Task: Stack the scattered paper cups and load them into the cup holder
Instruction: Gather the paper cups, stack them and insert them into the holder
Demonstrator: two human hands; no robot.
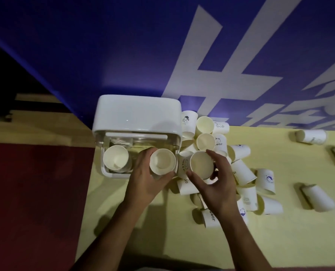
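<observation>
Centre frame: the left hand grips a cup at the holder. The right hand grips a second cup beside the pile. This looks like the stacking step; next, probably nest them squarely.

Pale yellow tablecloth covers the near and right ground, surface flat, a few soft shadows on it. Far side: deep blue banner rises behind the cloth, bearing large white characters on its right half, cut off by the frame edge. Faint light patch on the blue, centre. Left: dark red floor; beyond it a tan band, then near-black shadow, detail unreadable.
</observation>
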